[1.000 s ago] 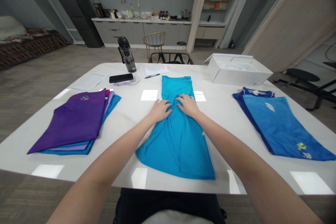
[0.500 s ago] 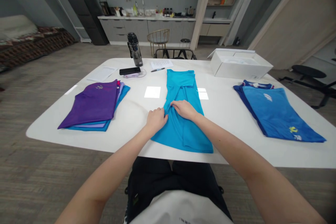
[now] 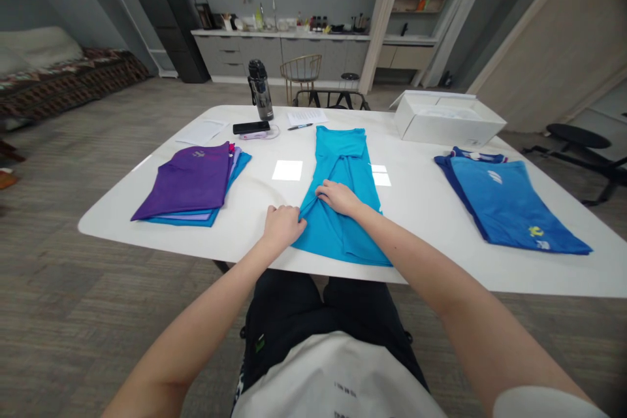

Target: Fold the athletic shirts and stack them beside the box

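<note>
A turquoise shirt (image 3: 343, 173) lies lengthwise on the white table in front of me, its sides folded inward into a narrow strip. My left hand (image 3: 284, 227) is closed on its left edge and draws the cloth outward into a point. Higher up, near the middle of the strip, my right hand (image 3: 337, 197) pinches the fabric with bent fingers. Creases run between the two hands. The shirt's wider end rests near the table's front edge, partly behind my right forearm.
To the left lies a folded stack with a purple shirt (image 3: 189, 179) on top; to the right, a stack topped by a blue shirt (image 3: 509, 202). Behind stand a dark bottle (image 3: 261, 91), a phone (image 3: 251, 127), a pen (image 3: 300, 126), papers (image 3: 202, 131) and a white box (image 3: 443, 121).
My left hand has moved left, pulling the shirt's edge outward and away from my right hand. The right hand keeps its pinch. The whole view has shifted slightly.
</note>
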`<state>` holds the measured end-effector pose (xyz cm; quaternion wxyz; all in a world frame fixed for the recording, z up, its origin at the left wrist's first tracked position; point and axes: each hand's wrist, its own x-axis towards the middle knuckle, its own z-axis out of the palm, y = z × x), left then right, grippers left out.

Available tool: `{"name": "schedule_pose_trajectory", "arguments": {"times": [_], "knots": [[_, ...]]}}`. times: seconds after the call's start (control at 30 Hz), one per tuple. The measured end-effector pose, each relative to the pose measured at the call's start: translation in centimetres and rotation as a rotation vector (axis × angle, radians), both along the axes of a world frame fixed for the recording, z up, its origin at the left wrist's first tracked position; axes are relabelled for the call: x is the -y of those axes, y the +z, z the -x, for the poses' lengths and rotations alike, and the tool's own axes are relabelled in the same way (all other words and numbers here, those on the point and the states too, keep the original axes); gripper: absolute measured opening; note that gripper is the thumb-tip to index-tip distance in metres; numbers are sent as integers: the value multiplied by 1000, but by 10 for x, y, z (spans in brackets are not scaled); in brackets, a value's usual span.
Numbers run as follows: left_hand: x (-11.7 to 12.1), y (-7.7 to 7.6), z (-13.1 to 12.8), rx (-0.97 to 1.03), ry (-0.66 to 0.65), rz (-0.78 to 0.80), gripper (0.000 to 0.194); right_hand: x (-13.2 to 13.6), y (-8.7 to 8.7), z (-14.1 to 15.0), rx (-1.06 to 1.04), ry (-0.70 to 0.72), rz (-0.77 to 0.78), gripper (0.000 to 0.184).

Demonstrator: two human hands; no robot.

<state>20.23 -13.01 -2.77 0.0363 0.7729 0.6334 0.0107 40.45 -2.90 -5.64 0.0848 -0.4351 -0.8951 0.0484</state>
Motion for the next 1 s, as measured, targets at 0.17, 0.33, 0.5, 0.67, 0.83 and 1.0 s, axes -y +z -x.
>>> {"name": "schedule_pose_trajectory", "arguments": {"times": [0.17, 0.33, 0.5, 0.67, 0.83, 1.0], "knots": [[22, 30, -14, 190, -23, -26, 23, 7, 13, -19, -146, -28, -8, 23], [38, 34, -62, 288, -235, -49, 19, 16, 23, -52, -138, -58, -11, 24], [45, 2, -97, 211, -361, 41, 23, 27, 9, -70, -44, -106, 81, 25], [40, -6, -84, 340, -463, 97, 43, 45, 5, -67, -109, -206, 100, 26], [21, -6, -63, 350, -644, 178, 29, 63, 7, -64, -52, -171, 78, 37], [23, -24, -56, 252, -742, 137, 34, 84, -3, -73, -76, -99, 9, 49]]}}
